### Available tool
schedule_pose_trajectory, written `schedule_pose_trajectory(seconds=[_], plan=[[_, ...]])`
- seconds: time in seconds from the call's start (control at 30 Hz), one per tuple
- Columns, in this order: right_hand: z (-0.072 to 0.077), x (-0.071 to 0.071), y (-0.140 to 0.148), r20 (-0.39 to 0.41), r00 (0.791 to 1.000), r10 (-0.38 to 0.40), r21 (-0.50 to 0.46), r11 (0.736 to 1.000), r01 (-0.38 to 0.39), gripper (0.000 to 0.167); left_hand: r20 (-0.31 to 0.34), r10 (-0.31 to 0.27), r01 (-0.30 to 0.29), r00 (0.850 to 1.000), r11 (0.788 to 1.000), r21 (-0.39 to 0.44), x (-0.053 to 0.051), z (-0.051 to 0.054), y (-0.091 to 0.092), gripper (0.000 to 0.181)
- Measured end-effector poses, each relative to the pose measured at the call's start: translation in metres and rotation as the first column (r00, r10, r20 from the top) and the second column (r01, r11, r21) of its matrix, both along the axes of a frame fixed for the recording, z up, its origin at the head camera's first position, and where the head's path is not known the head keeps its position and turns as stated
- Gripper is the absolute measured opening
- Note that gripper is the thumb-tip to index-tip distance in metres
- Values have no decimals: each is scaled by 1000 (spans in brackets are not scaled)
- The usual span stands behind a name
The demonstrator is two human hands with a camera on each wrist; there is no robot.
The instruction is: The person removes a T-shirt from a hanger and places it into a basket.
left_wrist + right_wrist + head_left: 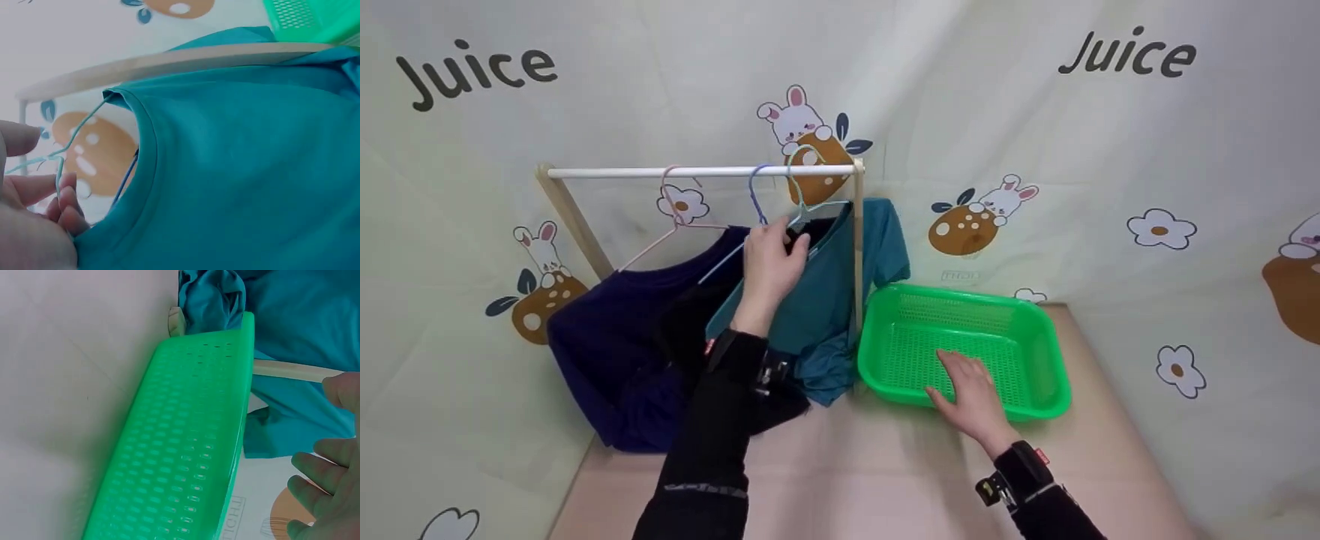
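My left hand (774, 264) is at the light green hanger (801, 196), which hooks over the rack's white rail and carries a teal shirt (236, 152). In the left wrist view, several fingers (66, 202) curl behind the hanger's sloping wire, while the thumb stands apart from it. The shirt's neckline hangs beside those fingers. Over the near rim of a green basket (885, 390) hovers my right hand (971, 397), its fingers spread and holding nothing. The right wrist view shows that hand (337, 478) beside the basket wall.
A wooden rack with a white rail (615, 172) stands at the back. From it hang a pink hanger (675, 217) with a dark navy garment (615, 352) and a blue hanger (755, 187) with black cloth. The basket sits right of the rack post (859, 255) on a beige table (840, 480).
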State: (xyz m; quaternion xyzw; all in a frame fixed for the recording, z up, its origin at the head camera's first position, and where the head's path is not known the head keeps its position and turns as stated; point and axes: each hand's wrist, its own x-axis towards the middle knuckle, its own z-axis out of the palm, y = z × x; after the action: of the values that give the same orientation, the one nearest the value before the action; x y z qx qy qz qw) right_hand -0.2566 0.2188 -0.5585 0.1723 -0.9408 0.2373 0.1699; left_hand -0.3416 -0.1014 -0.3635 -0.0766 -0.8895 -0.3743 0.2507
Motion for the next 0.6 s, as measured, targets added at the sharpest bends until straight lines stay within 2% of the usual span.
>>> schedule_pose_trajectory(seconds=[0.13,0.27,0.43,0.6], plan=[[2,1,3,-5,1000,-4,-7,1000,4,66,-48,108,-108,993,994,-1,5,7,-15,37],[2,2,6,-2,1000,-6,-16,1000,6,66,-100,203,-204,974,979,8,14,9,-29,26],[1,3,10,4,1000,-15,-24,1000,16,66,-146,263,-266,954,964,0,24,-1,-40,21],[1,4,10,-1,1000,-12,-37,999,12,67,-156,285,-292,946,956,-23,30,-18,-50,21]])
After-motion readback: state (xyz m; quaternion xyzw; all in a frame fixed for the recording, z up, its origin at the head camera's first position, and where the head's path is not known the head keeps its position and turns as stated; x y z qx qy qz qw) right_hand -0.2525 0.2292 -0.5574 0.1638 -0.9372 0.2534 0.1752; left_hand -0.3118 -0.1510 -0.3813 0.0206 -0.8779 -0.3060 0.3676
